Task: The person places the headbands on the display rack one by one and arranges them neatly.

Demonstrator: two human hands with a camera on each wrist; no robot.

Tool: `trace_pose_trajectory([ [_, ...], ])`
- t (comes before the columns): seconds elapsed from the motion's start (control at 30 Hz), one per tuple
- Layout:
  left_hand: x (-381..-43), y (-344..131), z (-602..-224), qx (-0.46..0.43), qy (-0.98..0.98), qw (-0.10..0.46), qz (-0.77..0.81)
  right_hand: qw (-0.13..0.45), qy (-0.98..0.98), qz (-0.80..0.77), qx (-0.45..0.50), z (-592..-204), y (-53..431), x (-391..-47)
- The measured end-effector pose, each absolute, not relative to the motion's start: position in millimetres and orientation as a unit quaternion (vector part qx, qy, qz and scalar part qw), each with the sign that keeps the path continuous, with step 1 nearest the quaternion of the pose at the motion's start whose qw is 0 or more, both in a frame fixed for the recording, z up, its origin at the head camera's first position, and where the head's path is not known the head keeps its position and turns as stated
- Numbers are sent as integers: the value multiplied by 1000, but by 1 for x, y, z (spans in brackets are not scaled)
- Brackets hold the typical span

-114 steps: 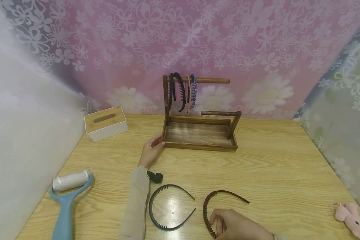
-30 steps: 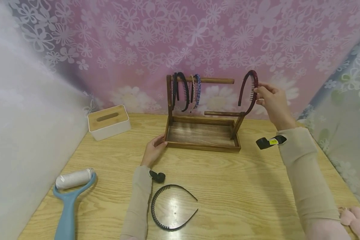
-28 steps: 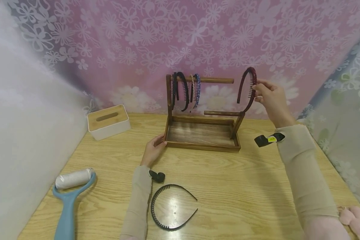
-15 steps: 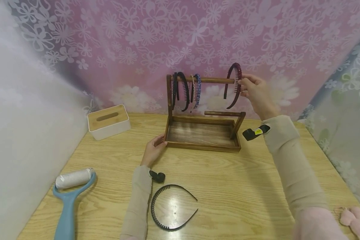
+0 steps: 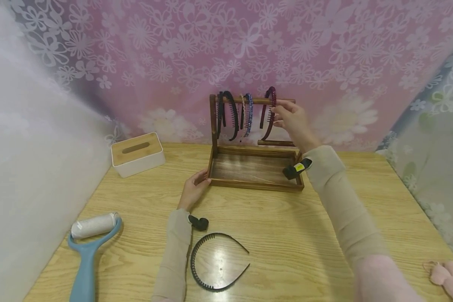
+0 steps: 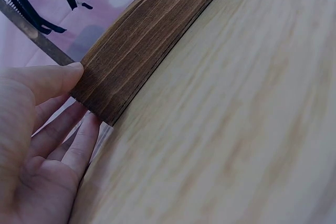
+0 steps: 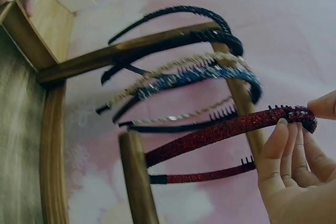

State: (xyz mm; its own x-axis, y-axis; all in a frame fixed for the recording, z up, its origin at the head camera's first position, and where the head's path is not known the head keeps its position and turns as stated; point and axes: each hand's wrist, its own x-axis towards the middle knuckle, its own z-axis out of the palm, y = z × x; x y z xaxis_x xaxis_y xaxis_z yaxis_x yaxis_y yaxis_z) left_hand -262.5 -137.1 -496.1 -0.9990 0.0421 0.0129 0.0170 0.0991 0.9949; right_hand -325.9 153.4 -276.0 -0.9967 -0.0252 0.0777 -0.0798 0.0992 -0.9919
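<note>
My right hand [image 5: 295, 125] pinches a dark red, glittery toothed headband [image 7: 220, 132] near its top. The headband straddles the upper bar of a dark wooden headband rack [image 5: 254, 184], right of the others. Whether its weight rests on the bar I cannot tell. At the rack's front left corner my left hand [image 5: 193, 191] holds the tray, thumb and fingers against the wood [image 6: 152, 40]. Black headbands [image 5: 231, 115], a pale beaded one and a blue sparkly one [image 5: 248, 115] hang farther left. A black toothed headband [image 5: 193, 262] lies on the table below.
A white tissue box [image 5: 137, 155] with a wooden lid stands at the back left. A blue-handled lint roller [image 5: 84, 260] lies at the front left. A pink plush toy [image 5: 451, 279] sits at the right edge. The rack's lower bar [image 5: 275, 143] is under my right hand.
My right hand has picked the red headband up off the table, raised it beside the rack, then brought it leftward over the upper bar. The left hand stays at the tray corner.
</note>
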Motion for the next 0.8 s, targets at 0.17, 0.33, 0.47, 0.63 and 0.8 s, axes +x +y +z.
trace_pose_trajectory([
  [0.17, -262, -137, -497, 18, 740, 10, 672, 5, -755, 656, 31, -283, 138, -332],
  [0.33, -263, -138, -497, 19, 745, 5, 667, 1, -746, 665, 27, -292, 131, -340],
  [0.47, -263, -137, -497, 17, 747, 7, 664, 1, -743, 669, 26, -294, 128, -341],
  [0.63, -262, -137, -497, 16, 746, 8, 666, 4, -746, 666, 24, -295, 127, -338],
  [0.8, -261, -138, -498, 26, 745, 0, 667, -5, -759, 650, 38, -299, 132, -336],
])
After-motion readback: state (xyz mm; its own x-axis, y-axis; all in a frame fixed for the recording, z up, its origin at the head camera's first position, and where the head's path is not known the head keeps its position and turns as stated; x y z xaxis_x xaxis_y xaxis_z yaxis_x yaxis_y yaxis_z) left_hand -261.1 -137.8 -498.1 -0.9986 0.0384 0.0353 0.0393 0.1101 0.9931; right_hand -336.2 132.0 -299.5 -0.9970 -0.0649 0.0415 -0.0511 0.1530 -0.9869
